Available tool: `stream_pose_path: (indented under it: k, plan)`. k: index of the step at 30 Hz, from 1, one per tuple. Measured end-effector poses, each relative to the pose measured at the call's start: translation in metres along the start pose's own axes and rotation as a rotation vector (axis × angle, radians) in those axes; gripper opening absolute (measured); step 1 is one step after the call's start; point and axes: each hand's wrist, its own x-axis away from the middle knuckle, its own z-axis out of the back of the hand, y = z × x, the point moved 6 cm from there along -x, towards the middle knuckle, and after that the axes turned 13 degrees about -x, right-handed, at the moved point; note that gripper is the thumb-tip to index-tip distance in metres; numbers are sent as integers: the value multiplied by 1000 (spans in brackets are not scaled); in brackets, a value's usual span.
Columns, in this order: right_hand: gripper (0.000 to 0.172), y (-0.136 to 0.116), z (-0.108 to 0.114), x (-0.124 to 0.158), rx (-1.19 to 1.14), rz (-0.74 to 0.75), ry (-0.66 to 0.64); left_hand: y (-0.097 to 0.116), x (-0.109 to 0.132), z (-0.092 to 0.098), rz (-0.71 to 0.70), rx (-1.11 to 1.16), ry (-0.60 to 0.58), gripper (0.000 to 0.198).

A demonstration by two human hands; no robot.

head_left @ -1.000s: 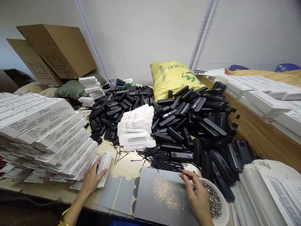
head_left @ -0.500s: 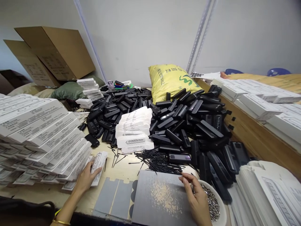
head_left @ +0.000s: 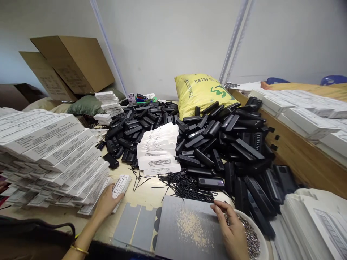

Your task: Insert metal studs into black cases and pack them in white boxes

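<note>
My left hand [head_left: 106, 204] grips a small white printed box [head_left: 121, 185] and holds it against the edge of the big leaning stack of white boxes [head_left: 51, 151] at the left. My right hand [head_left: 230, 226] rests with bent fingers on the rim of a white bowl of small metal parts [head_left: 252, 239], fingertips touching the grey mat [head_left: 187, 227]. A scatter of thin black pins [head_left: 187, 186] lies just beyond that hand.
A large heap of black devices [head_left: 217, 144] covers the middle and right. White sleeves [head_left: 159, 148] are stacked in the centre. A yellow sack [head_left: 199, 90] and cardboard boxes [head_left: 73, 65] stand at the back. More white boxes [head_left: 311, 112] fill a wooden shelf; flat cartons [head_left: 317, 220] lie at the front right.
My left hand has tilted the small white box up a little at the stack's edge. The right hand stays by the bowl; the view shifted slightly.
</note>
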Motion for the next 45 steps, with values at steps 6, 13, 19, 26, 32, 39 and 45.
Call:
stream_pose_path:
  k: [6,13,19,26,32,39,45]
  plan:
    - [43,12,-1,1,32,21,-12,-1,30,1,49,-187,224,64]
    - [41,10,56,0,298,133,119,47,44,20,-117,-185,477,53]
    - [27,28,58,-11,680,313,-52,158,-7,25,-481,162,270,37]
    - [20,23,42,-6,785,399,-59,275,-26,35,-797,244,139,37]
    - [18,22,41,-6,801,385,-60,353,-45,18,-910,315,-10,28]
    - [16,18,41,-3,812,423,-37,322,-44,26,-753,525,-113,33]
    - [16,15,44,-5,757,385,-45,286,29,15,-331,1350,-550,64]
